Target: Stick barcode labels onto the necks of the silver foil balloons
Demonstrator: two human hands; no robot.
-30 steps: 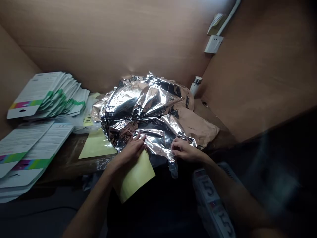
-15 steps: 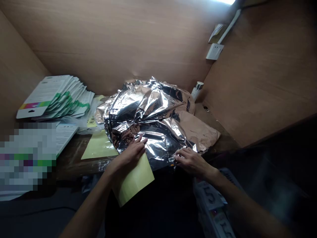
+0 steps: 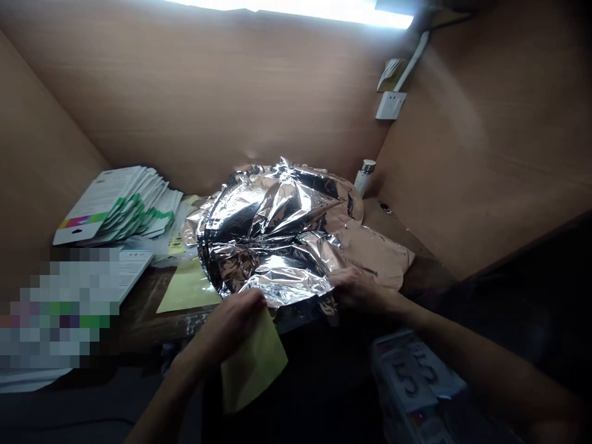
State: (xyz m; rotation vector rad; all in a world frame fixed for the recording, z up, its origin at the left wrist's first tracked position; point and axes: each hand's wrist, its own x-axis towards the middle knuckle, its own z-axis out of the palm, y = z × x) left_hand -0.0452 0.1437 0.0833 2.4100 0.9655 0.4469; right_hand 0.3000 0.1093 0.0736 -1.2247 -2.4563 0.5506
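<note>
A crumpled silver foil sheet [image 3: 272, 240] lies heaped on the wooden desk [image 3: 139, 308], its near edge lifted off the surface. My left hand [image 3: 234, 317] pinches that near edge at the lower left, fingers closed, with a pale yellow card [image 3: 252, 361] hanging under it over the desk edge. My right hand [image 3: 358, 287] grips the foil's lower right edge, fingers curled under it. A rose-gold foil piece [image 3: 379, 256] lies beneath, to the right.
Fanned printed cards [image 3: 120, 206] are stacked at the left, more below them in a blurred patch. A second yellow sheet [image 3: 187, 287] lies on the desk. A small white bottle [image 3: 364, 176] stands in the back corner under a wall socket [image 3: 391, 105]. Packets printed "5" [image 3: 416, 382] lie at lower right.
Both hands went from pressing flat on the foil to gripping its near edge and lifting it. The yellow card dropped lower over the desk edge. My view tilted up.
</note>
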